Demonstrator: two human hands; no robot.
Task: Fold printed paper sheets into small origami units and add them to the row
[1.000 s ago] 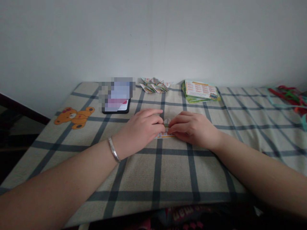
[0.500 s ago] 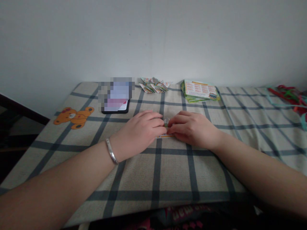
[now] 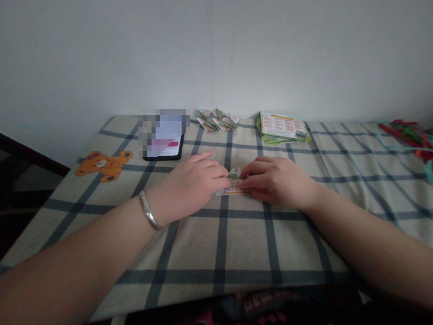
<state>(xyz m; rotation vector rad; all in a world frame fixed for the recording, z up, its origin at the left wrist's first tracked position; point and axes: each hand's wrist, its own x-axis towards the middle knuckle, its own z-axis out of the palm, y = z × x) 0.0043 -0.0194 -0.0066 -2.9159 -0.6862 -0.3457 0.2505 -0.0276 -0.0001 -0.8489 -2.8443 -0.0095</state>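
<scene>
A small piece of printed paper [image 3: 234,186], partly folded, lies flat on the checked tablecloth between my hands. It has a peaked top, a green band and an orange stripe along its lower edge. My left hand [image 3: 194,184], a silver bangle on its wrist, has its fingertips closed on the paper's left side. From the right, my right hand [image 3: 277,183] grips the other side with bent fingers. The fingers cover both ends of the paper, and the thumbs are mostly hidden.
Several folded paper pieces [image 3: 216,121] lie by the wall, with a stack of printed sheets [image 3: 284,126] to their right. A phone [image 3: 169,146] rests at the back left, near a bear picture [image 3: 104,166]. Coloured strips [image 3: 406,135] lie far right.
My left hand has shifted slightly left and its index finger has lifted, uncovering more of the paper. The right hand has barely moved.
</scene>
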